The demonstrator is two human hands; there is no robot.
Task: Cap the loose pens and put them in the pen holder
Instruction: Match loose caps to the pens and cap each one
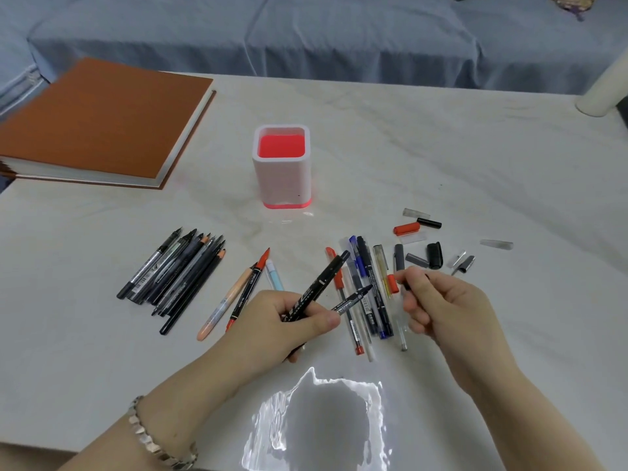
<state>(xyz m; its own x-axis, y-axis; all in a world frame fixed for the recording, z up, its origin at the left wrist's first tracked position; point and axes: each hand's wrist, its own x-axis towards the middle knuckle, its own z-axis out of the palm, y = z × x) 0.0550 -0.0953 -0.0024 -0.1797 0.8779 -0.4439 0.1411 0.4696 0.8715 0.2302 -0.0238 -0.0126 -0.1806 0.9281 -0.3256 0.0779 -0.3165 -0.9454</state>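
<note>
My left hand (289, 321) grips two black marker pens: a capped one (319, 283) pointing up-right and an uncapped one (353, 299) with its tip toward my right hand. My right hand (438, 307) pinches a small dark cap (406, 283) between thumb and fingers, a short gap from that tip. The white pen holder (282, 185) with a red inside stands upright beyond them and has no pens in it. A pile of pens (370, 290) lies under my hands. Loose caps (431, 254) are scattered to the right.
A row of dark pens and pencils (176, 277) lies at the left, with orange, red and light-blue pens (238, 294) beside it. A brown book (98, 120) sits at the far left. A white cylinder (601, 93) stands at the right edge. A blue-covered sofa is behind the table.
</note>
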